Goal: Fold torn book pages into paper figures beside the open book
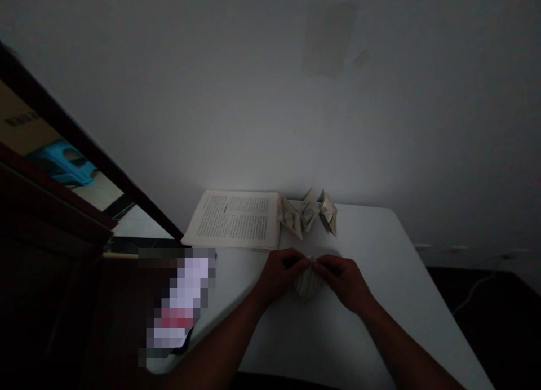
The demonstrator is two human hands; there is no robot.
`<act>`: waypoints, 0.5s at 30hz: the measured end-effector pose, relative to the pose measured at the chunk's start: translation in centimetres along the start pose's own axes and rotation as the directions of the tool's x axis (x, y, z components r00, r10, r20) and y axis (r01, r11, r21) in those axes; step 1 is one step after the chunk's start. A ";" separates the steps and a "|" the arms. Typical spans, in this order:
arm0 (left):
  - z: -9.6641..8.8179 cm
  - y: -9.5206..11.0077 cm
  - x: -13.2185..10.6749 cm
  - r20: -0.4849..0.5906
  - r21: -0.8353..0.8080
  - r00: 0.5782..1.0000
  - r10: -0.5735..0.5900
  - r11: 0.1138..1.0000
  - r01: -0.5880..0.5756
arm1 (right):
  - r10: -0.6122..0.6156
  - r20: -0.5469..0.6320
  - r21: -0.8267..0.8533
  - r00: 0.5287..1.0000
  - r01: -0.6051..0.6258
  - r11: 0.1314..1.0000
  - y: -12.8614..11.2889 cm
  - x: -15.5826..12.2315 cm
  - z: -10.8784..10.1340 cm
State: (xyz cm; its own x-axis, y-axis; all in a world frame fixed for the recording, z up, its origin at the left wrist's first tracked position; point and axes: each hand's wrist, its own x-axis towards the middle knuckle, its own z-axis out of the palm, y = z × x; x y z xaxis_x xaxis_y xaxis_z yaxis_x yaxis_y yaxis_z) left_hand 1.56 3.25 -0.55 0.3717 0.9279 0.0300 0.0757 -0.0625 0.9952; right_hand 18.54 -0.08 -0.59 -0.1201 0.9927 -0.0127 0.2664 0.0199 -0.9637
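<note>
Between my two hands is a folded piece of printed paper (pixel 307 286), low over the white table. My left hand (pixel 282 273) pinches its top edge from the left, thumb against forefinger. From the right, my right hand (pixel 341 277) pinches the same edge, its fingertips close to the left ones. Part of the paper is hidden behind the fingers. Beyond the hands stand three folded paper boats: a left one (pixel 291 218), a middle one (pixel 310 211) and a right one (pixel 328 212). All are made from printed pages.
A stack of loose printed pages (pixel 232 220) lies at the table's back left, against the wall. A pixelated phone-like object (pixel 181 300) is at the left edge of the white table (pixel 376 238). Beyond a dark frame at left is a blue plastic stool (pixel 70 162).
</note>
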 end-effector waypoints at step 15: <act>-0.1 -0.4 -0.1 -0.009 -0.033 1.000 0.007 0.999 -0.008 | -0.071 -0.057 -0.055 0.996 0.068 0.996 0.2 0.0 0.4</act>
State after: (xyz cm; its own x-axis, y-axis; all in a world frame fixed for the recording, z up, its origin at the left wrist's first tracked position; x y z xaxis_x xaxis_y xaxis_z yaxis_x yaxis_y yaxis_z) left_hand 1.43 3.21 -0.97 0.3642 0.9305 0.0382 0.0426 -0.0576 0.9974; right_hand 18.23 -0.13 -0.91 -0.0845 0.9939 0.0713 0.3095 0.0942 -0.9462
